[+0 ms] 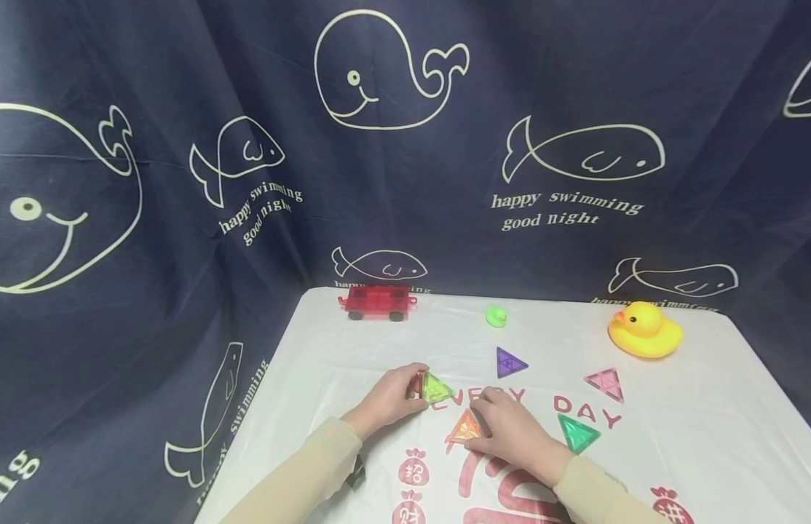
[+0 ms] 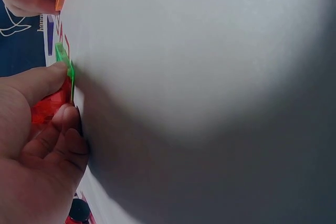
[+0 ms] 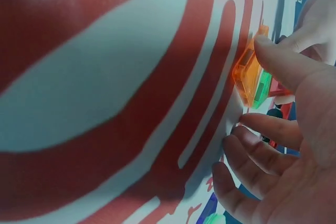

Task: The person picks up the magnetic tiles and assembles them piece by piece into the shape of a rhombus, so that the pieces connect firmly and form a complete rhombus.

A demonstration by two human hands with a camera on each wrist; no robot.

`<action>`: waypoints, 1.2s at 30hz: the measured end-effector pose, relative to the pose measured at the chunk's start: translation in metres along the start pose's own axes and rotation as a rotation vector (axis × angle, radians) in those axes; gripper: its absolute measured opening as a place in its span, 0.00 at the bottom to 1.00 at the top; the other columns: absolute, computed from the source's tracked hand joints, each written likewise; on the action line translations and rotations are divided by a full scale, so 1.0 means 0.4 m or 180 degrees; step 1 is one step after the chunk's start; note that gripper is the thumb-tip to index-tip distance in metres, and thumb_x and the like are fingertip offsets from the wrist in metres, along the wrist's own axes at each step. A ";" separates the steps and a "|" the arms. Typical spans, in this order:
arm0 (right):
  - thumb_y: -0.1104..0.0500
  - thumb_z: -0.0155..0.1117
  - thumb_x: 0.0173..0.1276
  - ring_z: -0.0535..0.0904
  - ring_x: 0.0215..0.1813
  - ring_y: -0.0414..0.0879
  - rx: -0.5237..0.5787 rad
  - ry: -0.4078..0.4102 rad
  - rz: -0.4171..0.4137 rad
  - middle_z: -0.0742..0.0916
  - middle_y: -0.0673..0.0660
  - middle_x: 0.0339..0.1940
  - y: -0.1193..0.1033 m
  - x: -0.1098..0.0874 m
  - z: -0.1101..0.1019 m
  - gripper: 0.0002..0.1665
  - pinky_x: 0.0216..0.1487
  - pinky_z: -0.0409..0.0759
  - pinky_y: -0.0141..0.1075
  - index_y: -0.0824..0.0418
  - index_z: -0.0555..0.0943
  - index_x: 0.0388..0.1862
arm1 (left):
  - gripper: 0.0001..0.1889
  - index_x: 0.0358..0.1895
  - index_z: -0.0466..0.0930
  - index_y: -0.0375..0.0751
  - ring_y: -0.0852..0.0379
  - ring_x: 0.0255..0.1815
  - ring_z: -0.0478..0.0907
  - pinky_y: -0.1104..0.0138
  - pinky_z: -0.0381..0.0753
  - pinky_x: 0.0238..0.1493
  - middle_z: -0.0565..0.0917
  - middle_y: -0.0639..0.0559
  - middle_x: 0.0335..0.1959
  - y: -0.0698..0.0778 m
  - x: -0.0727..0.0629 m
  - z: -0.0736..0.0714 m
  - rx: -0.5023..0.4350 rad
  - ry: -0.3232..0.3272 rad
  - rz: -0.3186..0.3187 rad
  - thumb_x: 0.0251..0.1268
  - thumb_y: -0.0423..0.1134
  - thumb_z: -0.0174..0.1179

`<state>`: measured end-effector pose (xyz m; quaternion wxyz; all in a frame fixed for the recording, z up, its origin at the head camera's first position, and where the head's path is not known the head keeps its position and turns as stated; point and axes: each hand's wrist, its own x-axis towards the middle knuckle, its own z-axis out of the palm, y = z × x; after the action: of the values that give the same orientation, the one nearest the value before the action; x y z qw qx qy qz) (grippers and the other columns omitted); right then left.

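My left hand [image 1: 392,397] holds a yellow-green triangular magnetic tile [image 1: 437,389] near the table, thumb on one side and fingers on the other. A red translucent piece [image 2: 50,106] sits against that tile, within the same fingers; its shape is mostly hidden. To the right, my right hand [image 1: 510,429] pinches an orange triangular magnetic tile [image 1: 467,427] by its edges, thumb nearest me. In the right wrist view, the thumb lies on the orange tile [image 3: 248,74] and the other fingers reach down beside it. A gap separates the two tiles in the head view.
Beyond my hands lie purple [image 1: 510,362], pink [image 1: 606,383] and green [image 1: 578,433] triangular tiles. A red wheeled car [image 1: 378,302], a small green duck [image 1: 496,316] and a large yellow duck [image 1: 644,331] stand at the back. A dark object [image 1: 356,473] is partly hidden by my left sleeve.
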<state>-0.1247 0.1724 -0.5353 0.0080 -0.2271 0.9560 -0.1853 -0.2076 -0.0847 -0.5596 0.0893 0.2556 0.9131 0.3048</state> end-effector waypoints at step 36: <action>0.61 0.84 0.53 0.72 0.28 0.41 0.0893 0.0085 0.0827 0.79 0.45 0.26 0.021 0.023 0.014 0.27 0.29 0.73 0.38 0.57 0.81 0.51 | 0.35 0.74 0.71 0.32 0.45 0.65 0.78 0.55 0.73 0.69 0.83 0.42 0.61 0.031 -0.023 0.009 0.0281 0.0192 -0.0147 0.66 0.42 0.70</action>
<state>-0.1358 0.1732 -0.5431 0.0508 -0.0960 0.9421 -0.3172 -0.1936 -0.0789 -0.5549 0.0573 0.2289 0.9336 0.2696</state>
